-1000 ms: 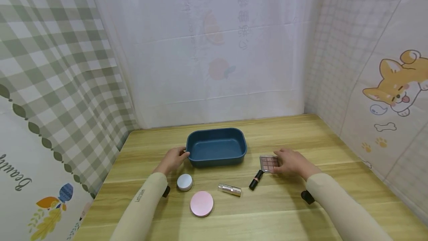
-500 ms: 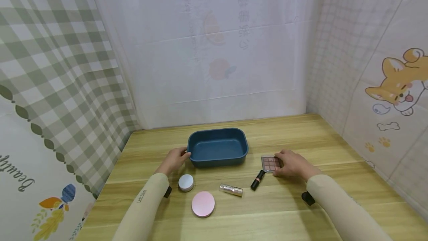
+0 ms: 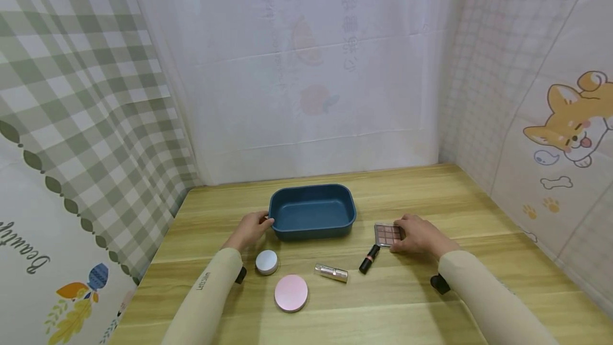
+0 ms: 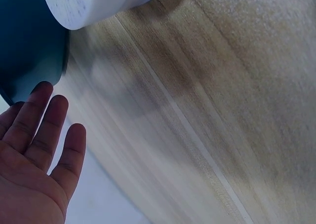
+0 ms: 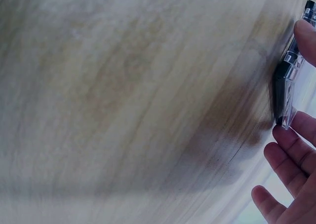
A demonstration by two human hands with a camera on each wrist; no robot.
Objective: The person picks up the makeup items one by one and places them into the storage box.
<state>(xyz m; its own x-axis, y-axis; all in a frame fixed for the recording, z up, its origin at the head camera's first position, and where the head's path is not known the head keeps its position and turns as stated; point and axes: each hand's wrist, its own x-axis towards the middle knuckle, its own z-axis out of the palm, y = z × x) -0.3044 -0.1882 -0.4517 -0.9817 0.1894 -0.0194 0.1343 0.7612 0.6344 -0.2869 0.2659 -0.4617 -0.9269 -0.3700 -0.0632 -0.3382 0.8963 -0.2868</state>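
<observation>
My left hand [image 3: 250,229] holds the left end of a dark blue rectangular bin [image 3: 311,233], thumb at the rim and fingers along the outside. In the left wrist view its other fingers [image 4: 47,128] stretch beside the bin's wall. Over on the right, my right hand [image 3: 417,234] grips the right side of an eyeshadow palette [image 3: 386,234] with pinkish pans and a clear lid. The right wrist view has the palette [image 5: 285,86] edge-on, with the thumb at one edge and fingertips at the opposite one.
A black lipstick [image 3: 369,259] with a pink band lies just below the palette. Left of it are a silver-gold lipstick tube [image 3: 331,272], a round pink compact [image 3: 291,293] and a small white-lidded jar [image 3: 266,262]. Curtains surround the wooden table [image 3: 402,307].
The view shifts very slightly. The right hand's hold now covers a little less of the palette; the left hand stays at the bin.
</observation>
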